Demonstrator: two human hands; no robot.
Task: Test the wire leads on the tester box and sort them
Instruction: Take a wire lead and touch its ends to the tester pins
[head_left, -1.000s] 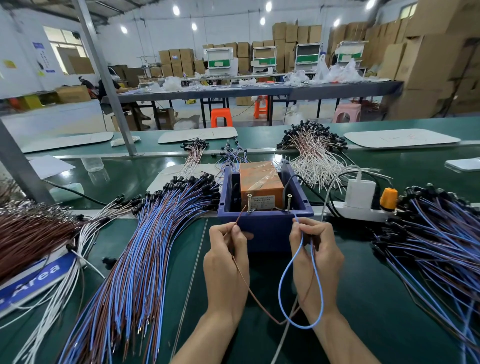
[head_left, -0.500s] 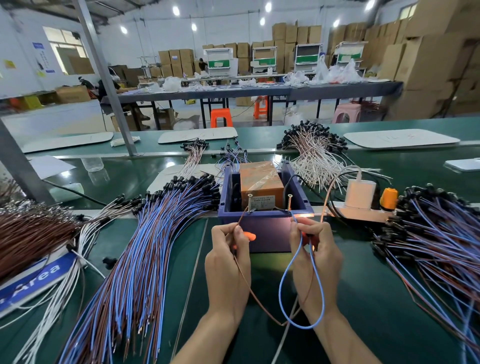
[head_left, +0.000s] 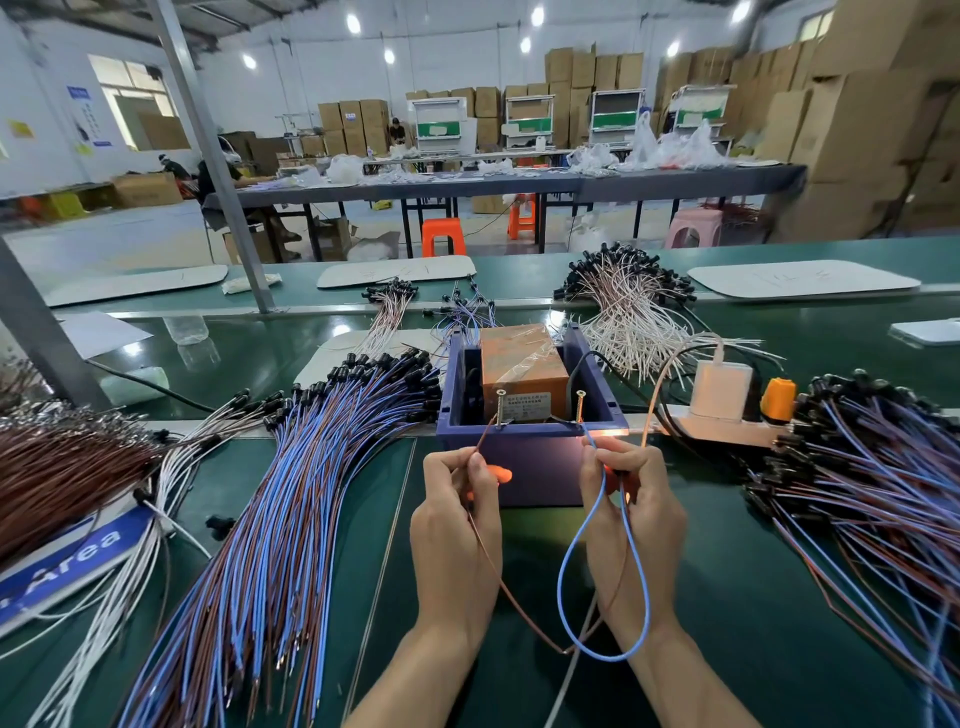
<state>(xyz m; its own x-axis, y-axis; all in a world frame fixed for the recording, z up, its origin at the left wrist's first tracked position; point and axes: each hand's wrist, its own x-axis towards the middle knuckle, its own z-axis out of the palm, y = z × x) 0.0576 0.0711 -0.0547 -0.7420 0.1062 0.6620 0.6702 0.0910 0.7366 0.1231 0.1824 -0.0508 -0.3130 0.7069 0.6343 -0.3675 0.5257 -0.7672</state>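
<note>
The tester box (head_left: 530, 462), a purple tray holding an orange block, stands mid-table with two upright screws, the left screw (head_left: 501, 408) and the right screw (head_left: 580, 405), at its front rim. My left hand (head_left: 457, 525) pinches a brown wire lead (head_left: 501, 587) whose tip touches the left screw. My right hand (head_left: 631, 514) pinches a blue wire lead (head_left: 582, 525) that loops down below it, its tip at the right screw. An orange glow shows between the fingers of both hands and on the box front.
A big pile of blue and brown leads (head_left: 291, 493) lies left of the box, another pile (head_left: 878, 483) to the right. Brown leads (head_left: 57, 467) and white leads (head_left: 109, 587) fill the far left. A power strip (head_left: 727, 415) with a white plug sits right of the box. White-pink leads (head_left: 628, 312) lie behind.
Both hands stay at the box front with the lead tips on the screws. An orange glow has appeared at my fingers and on the box since one second ago.
</note>
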